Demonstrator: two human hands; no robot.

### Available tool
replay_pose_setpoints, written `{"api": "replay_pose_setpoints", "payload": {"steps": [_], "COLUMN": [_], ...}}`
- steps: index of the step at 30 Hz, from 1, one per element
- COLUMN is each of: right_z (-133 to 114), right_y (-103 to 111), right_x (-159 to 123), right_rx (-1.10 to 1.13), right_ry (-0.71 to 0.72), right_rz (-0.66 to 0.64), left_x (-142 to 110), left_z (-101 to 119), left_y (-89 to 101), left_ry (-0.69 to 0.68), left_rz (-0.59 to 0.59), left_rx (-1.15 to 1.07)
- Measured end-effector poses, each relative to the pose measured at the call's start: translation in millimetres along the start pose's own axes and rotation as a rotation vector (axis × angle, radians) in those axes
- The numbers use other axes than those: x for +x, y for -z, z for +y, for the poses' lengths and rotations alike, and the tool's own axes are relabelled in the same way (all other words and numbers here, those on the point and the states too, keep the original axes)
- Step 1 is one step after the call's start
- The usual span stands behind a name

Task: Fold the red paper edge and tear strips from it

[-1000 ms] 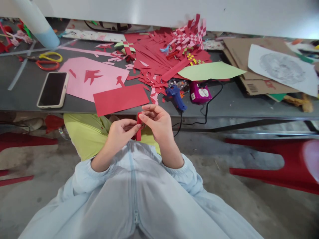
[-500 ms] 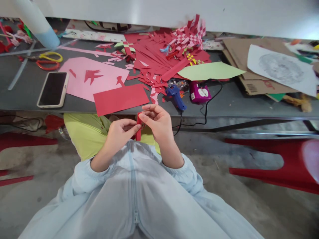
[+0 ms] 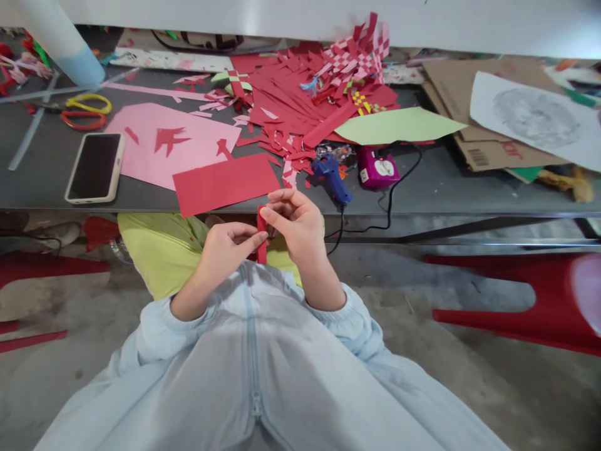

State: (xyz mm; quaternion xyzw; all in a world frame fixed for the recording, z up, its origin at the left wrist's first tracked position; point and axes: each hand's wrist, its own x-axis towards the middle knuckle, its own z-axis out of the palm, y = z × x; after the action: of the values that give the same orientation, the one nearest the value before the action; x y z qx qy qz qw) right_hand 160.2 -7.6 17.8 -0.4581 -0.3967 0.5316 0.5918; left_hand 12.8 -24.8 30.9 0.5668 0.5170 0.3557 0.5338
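Note:
A narrow red paper strip [image 3: 261, 252] stands upright between my hands, above my lap and just short of the table edge. Thumb and fingers of my left hand [image 3: 230, 247] pinch its lower half. My right hand [image 3: 297, 222] grips its upper end between thumb and forefinger, the other fingers curled behind. Whether the strip is folded I cannot tell. Beyond my hands, a red paper rectangle [image 3: 225, 183] lies partly on a pink sheet [image 3: 154, 128] with red cut-out scraps on it. A blue glue gun [image 3: 332, 178] rests near my right hand.
Red paper scraps [image 3: 282, 100] heap at the back. Left are a phone [image 3: 94, 168], scissors [image 3: 87, 111] and a white-and-blue cylinder [image 3: 70, 50]. Right are a purple box [image 3: 377, 169], a black cord [image 3: 392, 200], a green sheet [image 3: 404, 127] and cardboard [image 3: 493, 156]. A red stool [image 3: 493, 319] stands right.
The view has shifted slightly, so the tabletop things sit a little higher in the picture. Both hands keep their pinch on the red strip, with hardly any movement.

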Motion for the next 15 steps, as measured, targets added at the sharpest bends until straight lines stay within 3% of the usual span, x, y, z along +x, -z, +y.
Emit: {"api": "replay_pose_setpoints", "payload": {"steps": [11,15], "right_z": [2,7], "right_y": [10,14], "right_x": [18,22], "right_rx": [-0.026,0.005], "right_ry": [0.143,0.174], "right_rz": [0.108,0.147], "left_x": [1,2], "left_z": [-12,-12], "left_y": [-5.1,-5.6], "left_ry": [0.073,0.111], "left_rz": [-0.210,-0.233], "left_rx": [0.038,0.032]}}
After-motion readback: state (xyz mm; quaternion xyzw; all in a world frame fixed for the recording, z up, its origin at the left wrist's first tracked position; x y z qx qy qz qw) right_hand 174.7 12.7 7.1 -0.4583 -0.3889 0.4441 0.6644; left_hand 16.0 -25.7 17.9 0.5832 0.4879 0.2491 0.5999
